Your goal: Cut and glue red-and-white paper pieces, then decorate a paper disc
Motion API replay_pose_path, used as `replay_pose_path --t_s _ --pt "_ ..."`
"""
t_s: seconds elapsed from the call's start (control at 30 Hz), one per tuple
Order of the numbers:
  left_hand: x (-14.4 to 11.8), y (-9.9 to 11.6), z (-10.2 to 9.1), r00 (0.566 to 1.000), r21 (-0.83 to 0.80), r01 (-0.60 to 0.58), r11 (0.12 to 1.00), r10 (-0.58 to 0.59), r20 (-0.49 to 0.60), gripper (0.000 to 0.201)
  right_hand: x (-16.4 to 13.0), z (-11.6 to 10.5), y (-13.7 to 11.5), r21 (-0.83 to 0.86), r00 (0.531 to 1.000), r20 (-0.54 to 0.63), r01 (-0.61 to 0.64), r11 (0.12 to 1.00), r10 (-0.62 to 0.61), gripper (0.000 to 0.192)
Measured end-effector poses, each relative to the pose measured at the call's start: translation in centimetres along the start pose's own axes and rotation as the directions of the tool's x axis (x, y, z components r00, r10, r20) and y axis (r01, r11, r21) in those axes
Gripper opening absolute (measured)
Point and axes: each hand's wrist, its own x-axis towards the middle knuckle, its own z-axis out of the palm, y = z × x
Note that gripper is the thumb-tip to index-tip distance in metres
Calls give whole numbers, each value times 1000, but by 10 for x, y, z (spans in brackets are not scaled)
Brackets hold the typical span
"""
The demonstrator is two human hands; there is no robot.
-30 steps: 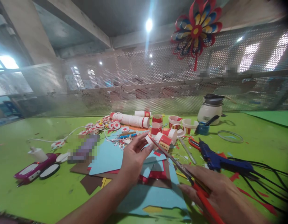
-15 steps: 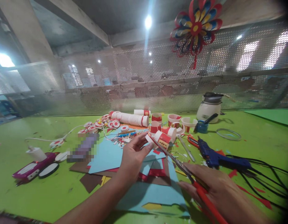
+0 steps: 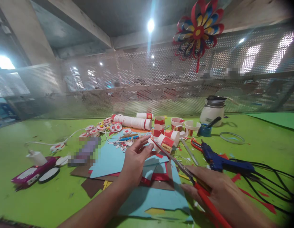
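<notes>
Scissors: scissors (image 3: 182, 169) with red handles sit in our right hand (image 3: 218, 193), blades pointing up and away toward the paper cups; the tips reach a small pale scrap at our left fingertips.
Right hand: curled around the red handles low at the right of the view; the blades look nearly shut, though the gap is too thin for us to be sure.
Left hand: our left hand (image 3: 133, 164) is raised over the blue paper (image 3: 108, 160), thumb and forefinger pinching a small paper scrap (image 3: 150, 141) just beside the scissor tips.
What changed: very little. Over the last second both our hands have kept the same pose and place; the left fingers have closed a touch tighter on the scrap, and the view has shifted only slightly.
Our reading: we judge that a small cut is being held steady, not a new piece being fetched.
Paper cups: red and white cups (image 3: 169, 139) lie and stand just beyond the scrap, with a long stack of cups (image 3: 133, 122) on its side behind them.
Glue gun: a blue glue gun (image 3: 223, 160) lies on the green surface (image 3: 42, 196) to the right, its black cable trailing off, apart from both hands.
Other things: a white pot (image 3: 212, 112) stands at the back, and a paper flower (image 3: 198, 31) hangs overhead.
</notes>
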Motion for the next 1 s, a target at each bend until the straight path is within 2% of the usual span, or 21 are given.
replay_pose_path --t_s 0.1,0.4,0.6,0.8,1.0 --pt "0 -1 0 1000 4 -15 1000 15 1 33 0 -2 -1 21 992 126 19 1000 -22 34" --pt "-1 0 2 1000 -34 -27 999 27 1 30 -4 -4 -6 43 995 53 80 996 -83 33" --pt "-2 -2 3 1000 -63 -30 998 30 -8 31 -4 -1 -6 80 993 87 77 994 -83 35" --pt "-2 -1 5 999 -54 -1 999 -2 -43 35 -4 1 -4 67 992 93 75 995 -81 35" --pt "-1 -2 3 999 -34 -25 999 24 -31 33 -2 0 -3 29 991 116 63 998 -66 35"
